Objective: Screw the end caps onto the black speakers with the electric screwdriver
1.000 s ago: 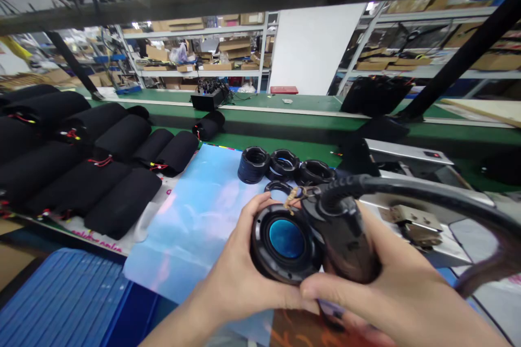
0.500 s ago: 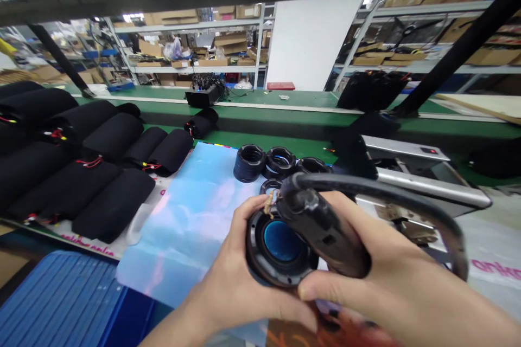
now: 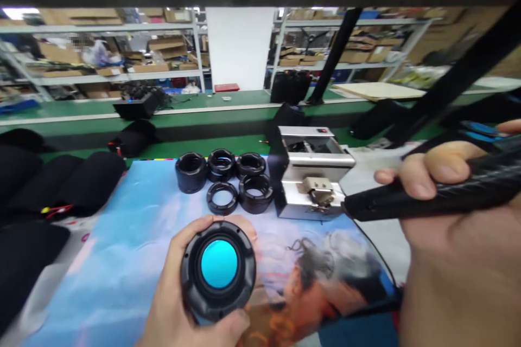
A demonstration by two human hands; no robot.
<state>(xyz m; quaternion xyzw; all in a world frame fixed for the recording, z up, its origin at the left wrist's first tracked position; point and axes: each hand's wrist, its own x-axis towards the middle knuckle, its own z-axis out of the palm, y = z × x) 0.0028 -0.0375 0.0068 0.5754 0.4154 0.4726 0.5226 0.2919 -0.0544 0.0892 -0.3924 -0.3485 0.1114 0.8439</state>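
— Several black fabric rolls [image 3: 77,184] lie at my far left, on the edge of the printed blue mat [image 3: 122,260]. Can you see what I'm holding?

— Your left hand [image 3: 179,303] is closed around a round black speaker unit [image 3: 218,271] with a bright cyan centre, fingers curled behind it and the thumb along the lower rim.

— Yes, I hold it face up just above the mat, near its front edge. Beyond it stand five black rings [image 3: 226,179], loose and apart from my hand; those look untouched, so I judge most of the batch remains.

— And to the right?

— A small metal box [image 3: 313,184] sits behind the mat. My right hand [image 3: 456,238] grips a black corded tool [image 3: 431,198], lifted clear of the speaker unit, its tip pointing toward the box.
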